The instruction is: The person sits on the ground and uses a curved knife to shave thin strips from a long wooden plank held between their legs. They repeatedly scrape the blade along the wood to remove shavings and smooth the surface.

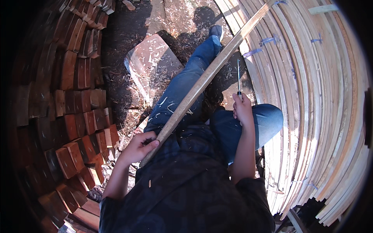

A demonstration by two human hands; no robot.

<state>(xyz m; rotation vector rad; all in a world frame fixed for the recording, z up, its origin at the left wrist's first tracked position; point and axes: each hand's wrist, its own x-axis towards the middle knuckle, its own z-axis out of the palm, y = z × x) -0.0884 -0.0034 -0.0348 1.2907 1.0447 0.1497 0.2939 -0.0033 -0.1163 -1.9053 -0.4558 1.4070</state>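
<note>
My left hand (141, 147) is closed round the lower end of a long, narrow wooden strip (202, 82). The strip runs slantwise over my lap and outstretched leg, and its far end lies over the stacked strips at the upper right. In my right hand (243, 109), above my bent knee, is a knife (239, 79) with a thin blade pointing away from me. The blade stands apart from the strip, to its right. Most of the knife's handle is hidden in my fingers. Pale curled shavings lie on my jeans and shirt.
Reddish-brown wood blocks (74, 155) are piled in rows along the left. Long pale strips (299, 116), bundled with bluish ties, fill the right side. A flat brown slab (153, 64) strewn with shavings lies on the ground beside my outstretched leg. More shavings litter the dirt.
</note>
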